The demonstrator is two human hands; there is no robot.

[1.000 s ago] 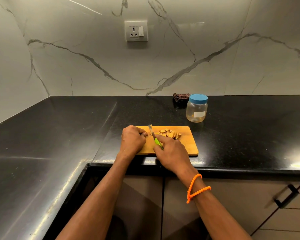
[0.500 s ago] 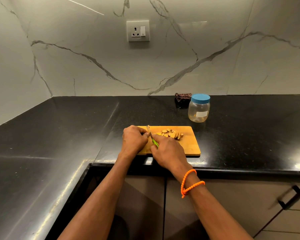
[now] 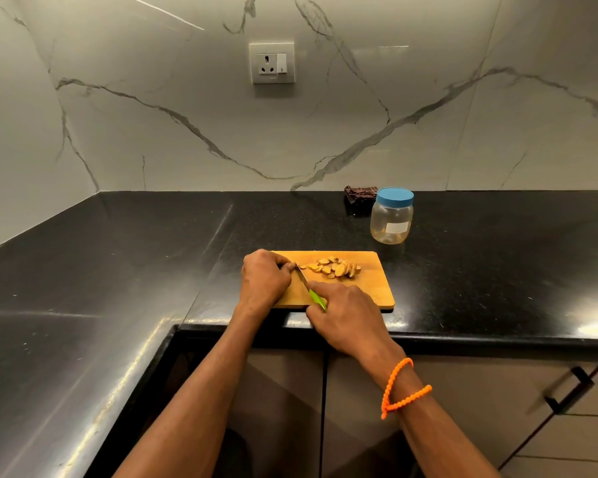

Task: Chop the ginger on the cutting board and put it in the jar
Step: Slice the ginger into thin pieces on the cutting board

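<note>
The left hand (image 3: 265, 277) curls over a ginger piece I can't see; the right hand (image 3: 346, 317) grips the knife (image 3: 306, 286). Blade beside those fingers: a slip could nick them. Cut ginger (image 3: 334, 268) lies mid-frame on the cutting board (image 3: 377, 291). Lidded jar (image 3: 392, 217) stands behind, on the black worktop (image 3: 135, 257) under marble walls.

Left hand (image 3: 265, 277) is curled over whatever it holds at the knife blade (image 3: 301, 278); that piece is fully hidden under the fingers. Right hand (image 3: 346, 313) covers most of the green handle (image 3: 317, 299) and the near board (image 3: 370, 291) edge beneath it. Jar (image 3: 391, 217), beyond the right hand: label too small to read, contents unclear. Dark bundle (image 3: 359, 194) behind it: partly hidden, identity unclear. Both forearms cut off by bottom edge.
</note>
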